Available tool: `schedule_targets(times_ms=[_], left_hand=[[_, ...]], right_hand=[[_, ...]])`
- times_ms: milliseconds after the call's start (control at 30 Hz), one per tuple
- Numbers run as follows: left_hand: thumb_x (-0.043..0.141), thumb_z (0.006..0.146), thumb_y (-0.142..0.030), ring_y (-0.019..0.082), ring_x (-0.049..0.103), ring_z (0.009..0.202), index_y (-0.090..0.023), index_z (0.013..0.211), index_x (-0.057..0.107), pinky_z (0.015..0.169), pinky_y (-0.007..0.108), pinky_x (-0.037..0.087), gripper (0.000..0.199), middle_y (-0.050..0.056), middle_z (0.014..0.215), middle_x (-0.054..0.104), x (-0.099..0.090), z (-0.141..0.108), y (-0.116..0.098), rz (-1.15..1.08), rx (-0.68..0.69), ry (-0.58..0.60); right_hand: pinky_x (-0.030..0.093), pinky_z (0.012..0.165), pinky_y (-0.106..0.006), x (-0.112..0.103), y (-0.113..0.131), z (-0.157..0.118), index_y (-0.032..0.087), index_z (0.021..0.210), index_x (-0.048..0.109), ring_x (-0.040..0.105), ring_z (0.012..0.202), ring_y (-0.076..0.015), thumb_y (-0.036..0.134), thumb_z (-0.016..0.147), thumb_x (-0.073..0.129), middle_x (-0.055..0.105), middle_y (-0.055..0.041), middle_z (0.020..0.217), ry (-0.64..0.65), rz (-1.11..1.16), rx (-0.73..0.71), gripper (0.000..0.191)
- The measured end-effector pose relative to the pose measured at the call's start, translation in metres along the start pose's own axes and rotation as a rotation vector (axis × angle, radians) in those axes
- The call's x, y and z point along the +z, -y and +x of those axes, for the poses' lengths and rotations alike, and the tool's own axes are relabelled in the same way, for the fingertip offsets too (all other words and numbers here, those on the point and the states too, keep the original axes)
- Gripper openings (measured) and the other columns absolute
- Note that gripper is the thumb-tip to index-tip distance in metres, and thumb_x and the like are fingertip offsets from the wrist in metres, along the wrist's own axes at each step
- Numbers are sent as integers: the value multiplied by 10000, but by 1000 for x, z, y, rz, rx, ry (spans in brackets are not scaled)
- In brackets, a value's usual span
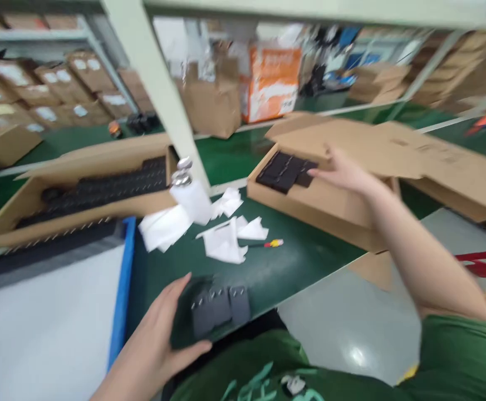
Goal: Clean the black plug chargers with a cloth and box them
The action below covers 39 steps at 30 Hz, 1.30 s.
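Several dark grey rectangular pieces with small shiny pins (220, 309) stand in a row at the green table's near edge. Beside their left end is my left hand (163, 328), thumb and fingers spread apart, holding nothing. My right hand (345, 170) reaches over an open shallow cardboard box (309, 214) on the right, its fingers apart. Under its fingertips lie black pieces (286, 170) in the box's left part; whether the fingertips touch them I cannot tell. What the black pieces are is too blurred to name.
White wipes (226, 239) and a white bottle with a metal top (190, 195) stand mid-table, near a thin tool with a red and yellow end (273, 243). At left are a long box of black pieces (113, 184) and a blue-edged white tray (128, 267). A pale post (159, 83) rises behind.
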<state>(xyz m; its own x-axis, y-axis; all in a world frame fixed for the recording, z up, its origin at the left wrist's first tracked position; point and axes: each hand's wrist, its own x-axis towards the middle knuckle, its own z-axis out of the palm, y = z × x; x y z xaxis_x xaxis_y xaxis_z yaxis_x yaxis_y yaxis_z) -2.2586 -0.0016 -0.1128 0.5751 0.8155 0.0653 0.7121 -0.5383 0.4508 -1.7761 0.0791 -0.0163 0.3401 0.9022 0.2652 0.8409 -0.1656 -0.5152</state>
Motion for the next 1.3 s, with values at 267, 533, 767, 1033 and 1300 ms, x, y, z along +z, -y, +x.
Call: schedule_targets(times_ms=[267, 533, 767, 1033, 1300], left_hand=[[741, 714, -714, 419, 584, 1233, -151, 1475, 394, 966, 565, 536, 1008, 223, 1386, 582, 4, 27, -50, 202, 138, 37], [855, 681, -536, 372, 683, 862, -123, 1290, 648, 667, 433, 533, 765, 171, 978, 713, 24, 47, -70, 142, 110, 31], [845, 650, -599, 304, 672, 955, -181, 1119, 684, 791, 389, 528, 648, 122, 1065, 713, 18, 39, -50, -346, -62, -253], [381, 717, -960, 185, 611, 626, -204, 972, 633, 549, 316, 494, 837, 49, 774, 633, 4, 19, -28, -1571, -498, -499], [395, 712, -945, 143, 512, 585, -205, 860, 592, 517, 285, 446, 781, 28, 715, 545, 3, 16, -28, -1850, -466, -368]], right_hand=[[467, 1153, -458, 26, 71, -182, 324, 1579, 299, 442, 1435, -292, 248, 835, 745, 423, -111, 1550, 113, 522, -392, 871], [550, 1054, -387, 83, 71, -233, 345, 1473, 443, 590, 1277, -220, 296, 941, 633, 571, -87, 1388, 151, 871, -52, 568], [556, 1036, -368, 92, 73, -237, 339, 1422, 502, 617, 1223, -206, 329, 949, 627, 611, -80, 1325, 135, 839, -7, 490], [558, 980, -199, 119, 91, -237, 304, 1351, 580, 671, 1137, -144, 334, 946, 631, 655, -50, 1291, 230, 852, -6, 409], [530, 1041, -278, 124, 118, -237, 311, 1352, 579, 604, 1239, -179, 282, 963, 587, 609, -41, 1357, 243, 748, -204, 391]])
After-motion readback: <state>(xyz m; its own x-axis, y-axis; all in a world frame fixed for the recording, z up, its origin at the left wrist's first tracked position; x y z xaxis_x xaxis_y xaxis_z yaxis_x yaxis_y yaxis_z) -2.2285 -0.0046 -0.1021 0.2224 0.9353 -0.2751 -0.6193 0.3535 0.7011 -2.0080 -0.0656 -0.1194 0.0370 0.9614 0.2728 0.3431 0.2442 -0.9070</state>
